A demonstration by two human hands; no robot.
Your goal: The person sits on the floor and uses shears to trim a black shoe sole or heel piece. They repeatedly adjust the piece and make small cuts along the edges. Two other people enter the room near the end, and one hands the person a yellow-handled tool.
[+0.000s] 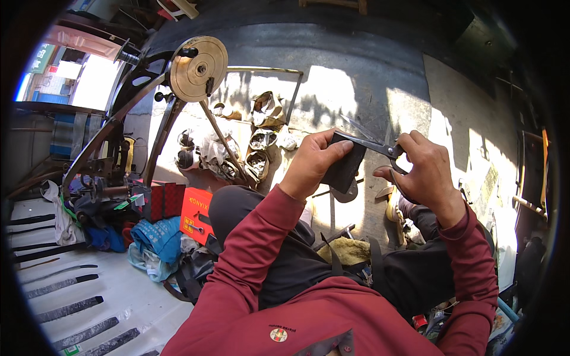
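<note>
My left hand [311, 162] pinches a dark, flat piece of material [344, 168], perhaps leather or rubber, with the thumb on top near its upper edge. In my right hand [425, 171] is a pair of metal scissors [386, 150], with fingers and thumb at the handle loops. The blades are spread apart. One lies along the top edge of the dark piece, and the other points up and away from it. Below the piece, a rounded metal plate [346, 192], possibly part of a shoe last stand, shows partly. A yellowish fleece pad [345, 250] sits between my knees.
A hand-cranked sewing machine with a large wheel [199, 66] stands at the left on metal legs. Bags of shoes [258, 138] lie on the floor beyond. Near my left knee are a red-orange box [194, 213] and a blue bag [156, 238]; belts [71, 310] lie on a white surface [124, 293].
</note>
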